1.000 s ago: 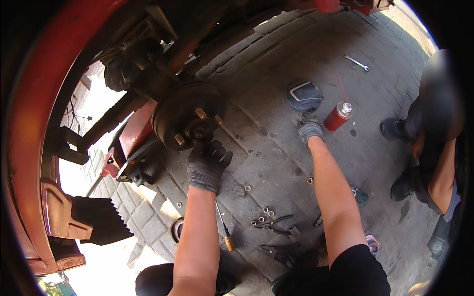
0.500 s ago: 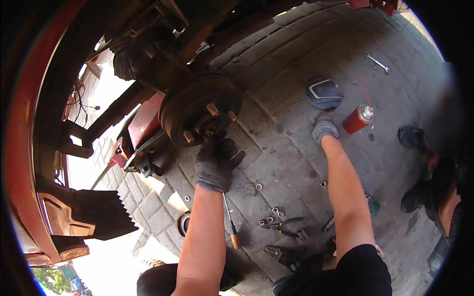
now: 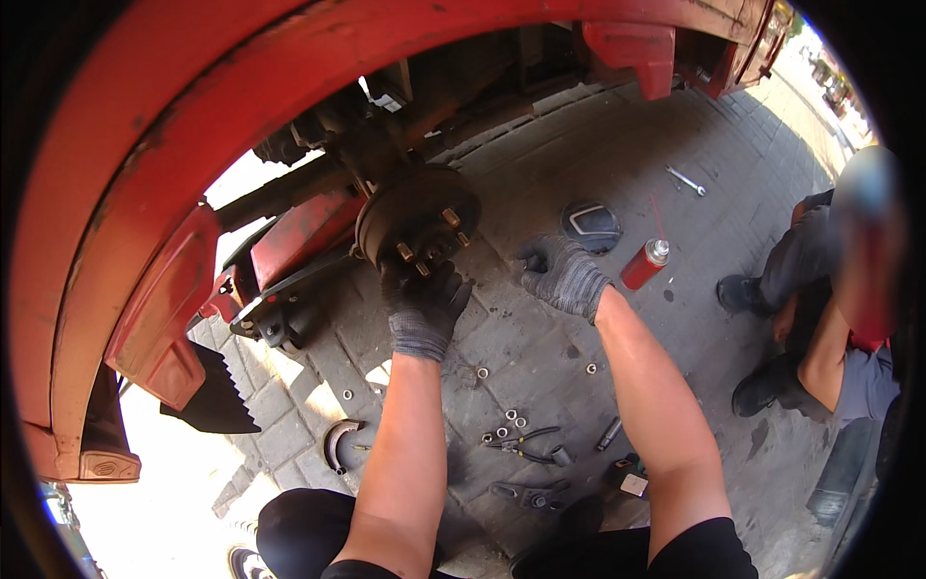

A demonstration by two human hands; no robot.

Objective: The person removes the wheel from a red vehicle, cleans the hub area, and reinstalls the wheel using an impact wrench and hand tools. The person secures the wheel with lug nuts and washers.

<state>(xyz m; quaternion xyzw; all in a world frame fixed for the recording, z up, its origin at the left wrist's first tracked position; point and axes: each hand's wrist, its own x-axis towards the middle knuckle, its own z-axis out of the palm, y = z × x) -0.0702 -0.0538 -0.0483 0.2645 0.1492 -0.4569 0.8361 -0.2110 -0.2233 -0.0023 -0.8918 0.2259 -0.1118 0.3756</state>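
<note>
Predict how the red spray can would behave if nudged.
The spray can probably tips easily, standing tall and narrow on the paving. On its side, its round body would likely roll. The thin straw at its top looks apt to bend.

No legible lettering or numbers

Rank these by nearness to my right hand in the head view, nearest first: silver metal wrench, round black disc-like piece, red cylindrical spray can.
1. Round black disc-like piece: just beyond your gray-gloved right hand, slightly rightward.
2. Red cylindrical spray can: to the hand's right.
3. Silver metal wrench: farthest, toward the upper right of the picture.
</note>
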